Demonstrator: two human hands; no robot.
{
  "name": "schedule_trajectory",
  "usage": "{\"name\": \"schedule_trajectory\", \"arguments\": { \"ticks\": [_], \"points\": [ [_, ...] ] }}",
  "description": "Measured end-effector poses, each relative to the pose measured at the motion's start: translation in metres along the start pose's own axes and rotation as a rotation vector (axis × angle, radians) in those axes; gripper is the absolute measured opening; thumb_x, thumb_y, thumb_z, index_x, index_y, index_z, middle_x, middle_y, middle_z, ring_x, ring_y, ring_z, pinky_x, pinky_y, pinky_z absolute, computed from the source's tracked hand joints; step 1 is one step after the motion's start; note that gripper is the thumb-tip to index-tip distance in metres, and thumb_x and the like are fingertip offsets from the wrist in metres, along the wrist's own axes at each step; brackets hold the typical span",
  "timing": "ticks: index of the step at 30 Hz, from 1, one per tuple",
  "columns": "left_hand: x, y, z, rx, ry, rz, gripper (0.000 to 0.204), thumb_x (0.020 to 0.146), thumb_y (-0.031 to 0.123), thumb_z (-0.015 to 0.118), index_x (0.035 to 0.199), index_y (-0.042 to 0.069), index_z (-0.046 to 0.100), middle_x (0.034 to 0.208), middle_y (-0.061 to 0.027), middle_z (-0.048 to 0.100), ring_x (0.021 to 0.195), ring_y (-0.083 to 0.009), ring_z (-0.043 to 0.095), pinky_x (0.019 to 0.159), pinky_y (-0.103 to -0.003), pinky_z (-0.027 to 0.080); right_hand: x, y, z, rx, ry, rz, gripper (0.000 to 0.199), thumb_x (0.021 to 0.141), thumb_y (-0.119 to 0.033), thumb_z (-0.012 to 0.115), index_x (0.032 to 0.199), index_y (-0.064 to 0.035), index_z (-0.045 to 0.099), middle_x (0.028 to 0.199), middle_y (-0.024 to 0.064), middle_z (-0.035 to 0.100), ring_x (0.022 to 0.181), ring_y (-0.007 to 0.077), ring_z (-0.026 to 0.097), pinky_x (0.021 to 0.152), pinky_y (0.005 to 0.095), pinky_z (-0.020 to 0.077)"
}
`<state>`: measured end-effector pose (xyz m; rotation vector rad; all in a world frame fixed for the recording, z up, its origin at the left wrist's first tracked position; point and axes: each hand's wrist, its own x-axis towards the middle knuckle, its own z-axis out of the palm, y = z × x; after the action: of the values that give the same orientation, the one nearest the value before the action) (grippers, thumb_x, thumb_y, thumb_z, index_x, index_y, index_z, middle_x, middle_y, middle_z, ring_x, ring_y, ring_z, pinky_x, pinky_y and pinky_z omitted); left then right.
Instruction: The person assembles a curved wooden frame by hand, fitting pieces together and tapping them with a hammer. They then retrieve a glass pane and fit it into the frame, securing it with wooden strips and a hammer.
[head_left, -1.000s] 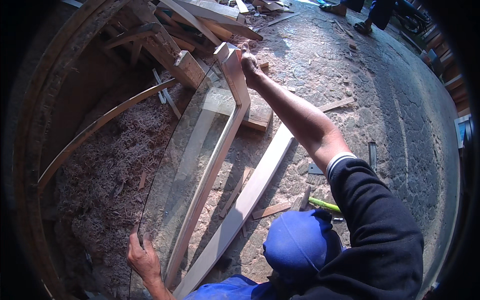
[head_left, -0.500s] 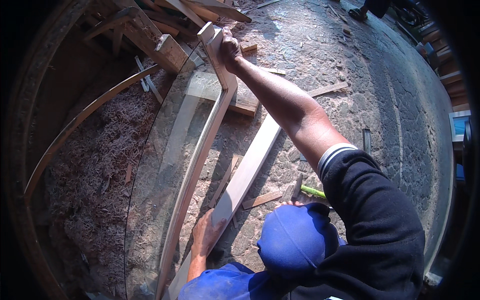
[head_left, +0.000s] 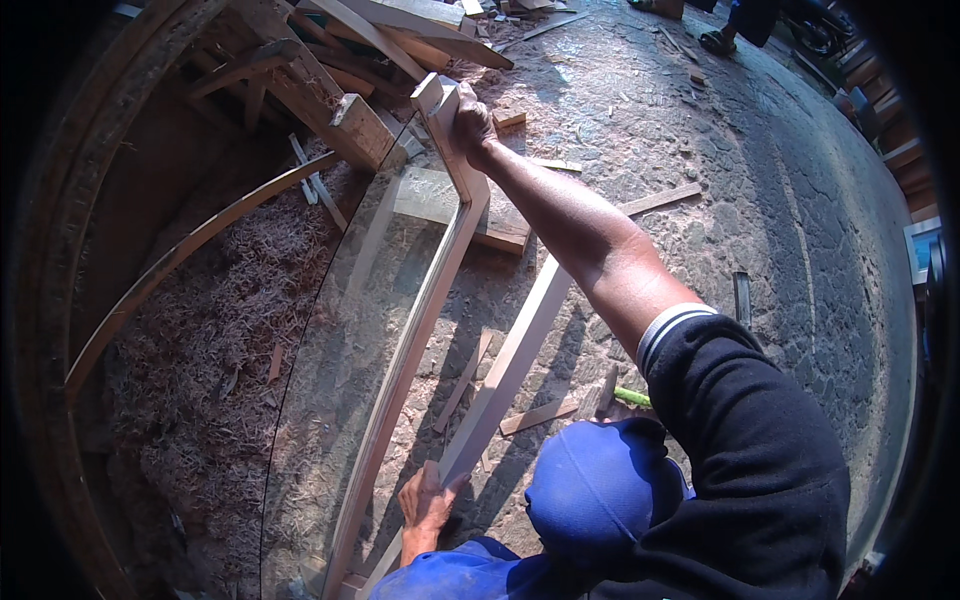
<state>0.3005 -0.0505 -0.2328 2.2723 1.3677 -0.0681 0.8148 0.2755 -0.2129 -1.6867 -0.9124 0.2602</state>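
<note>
My right hand point(head_left: 474, 124) is closed around the top end of a long, pale wooden frame point(head_left: 405, 345) with an angled corner. My bare forearm reaches up to it from a dark sleeve with a striped cuff. A clear, glass-like pane point(head_left: 320, 400) with a thin dark edge stretches left from the frame, and shavings show through it. Below my arm, a co-worker in a blue cap point(head_left: 595, 485) grips a straight wooden bar point(head_left: 510, 370) with one hand point(head_left: 427, 503). My left hand is out of view.
A hammer with a green handle point(head_left: 632, 397) lies by the cap among wood offcuts point(head_left: 540, 416). Wood shavings point(head_left: 210, 370) cover the left ground. Curved timber point(head_left: 190, 245) and stacked boards point(head_left: 420, 30) stand at upper left. A person's foot point(head_left: 717, 42) is at the far right.
The co-worker's bar has rolled, now showing a narrower face and a side, and their hand has shifted lower. The whole view has moved slightly; my right hand keeps its hold on the frame.
</note>
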Motion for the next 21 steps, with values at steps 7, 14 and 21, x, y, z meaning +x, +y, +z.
{"name": "schedule_trajectory", "arguments": {
  "ticks": [7,14,21],
  "points": [
    [-0.07,-0.019,-0.064,0.033,0.097,-0.056,0.053,0.072,0.042,0.09,0.084,0.002,0.057,0.077,-0.0197,0.067,0.071,-0.044,0.067,0.062,-0.049,0.052,-0.001,0.0,0.006,-0.266,0.008,-0.175,0.038,0.106,-0.028,0.035,0.123,0.001,0.052,0.105,0.0253,0.072,0.098,0.0404,0.072,0.081,0.0477,0.0571],
    [-0.122,-0.029,-0.102,0.166,0.094,-0.173,0.056,0.085,0.045,0.08,0.11,-0.002,0.065,0.092,-0.0183,0.072,0.081,-0.0331,0.07,0.073,-0.042,0.054,0.0,-0.017,-0.003,0.35,-0.159,0.242,0.076,0.107,-0.057,0.022,0.128,0.0046,0.062,0.128,0.0298,0.065,0.128,0.0437,0.058,0.103,0.0481,0.045],
    [-0.151,-0.039,-0.143,0.16,0.273,-0.285,0.052,0.09,0.034,0.077,0.123,-0.003,0.063,0.101,-0.0186,0.073,0.091,-0.0301,0.069,0.083,-0.04,0.052,-0.003,-0.026,-0.004,0.107,-0.125,0.068,0.048,0.109,-0.034,0.025,0.127,-0.0003,0.054,0.112,0.0284,0.07,0.109,0.0438,0.068,0.088,0.0511,0.0537]
  ]
}}
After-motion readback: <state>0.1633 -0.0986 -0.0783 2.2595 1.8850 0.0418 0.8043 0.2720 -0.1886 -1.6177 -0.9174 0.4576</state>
